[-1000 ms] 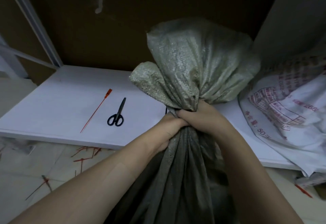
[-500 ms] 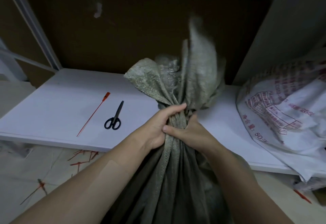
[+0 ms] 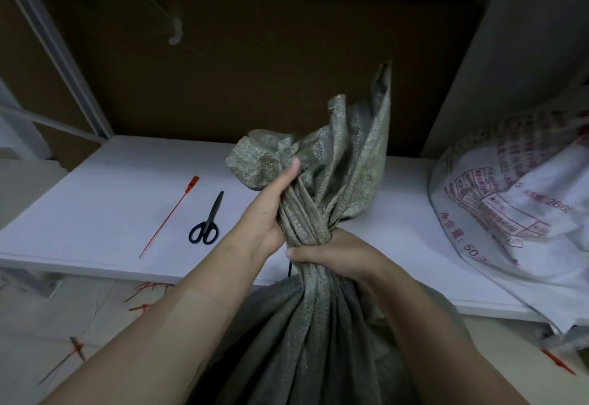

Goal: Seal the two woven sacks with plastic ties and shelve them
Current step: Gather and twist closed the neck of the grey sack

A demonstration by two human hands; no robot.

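A grey-green woven sack (image 3: pixel 306 334) stands in front of me, its mouth gathered into a twisted neck (image 3: pixel 322 207). My right hand (image 3: pixel 338 254) grips the neck low down, fingers wrapped round it. Just above, my left hand (image 3: pixel 271 210) holds the bunched top, thumb pointing up along the fabric. A red plastic tie (image 3: pixel 173 213) lies on the white shelf (image 3: pixel 95 207) to the left, apart from both hands. A white woven sack with red print (image 3: pixel 516 223) lies on the shelf at the right.
Black scissors (image 3: pixel 208 221) lie beside the red tie. Brown cardboard backs the shelf, and a metal upright stands at the far left. Several used red ties (image 3: pixel 143 296) are scattered on the floor below the shelf edge.
The puffed top of the grey sack has collapsed into a tight twist. My left hand has slid up the neck above my right hand, which has dropped slightly lower.
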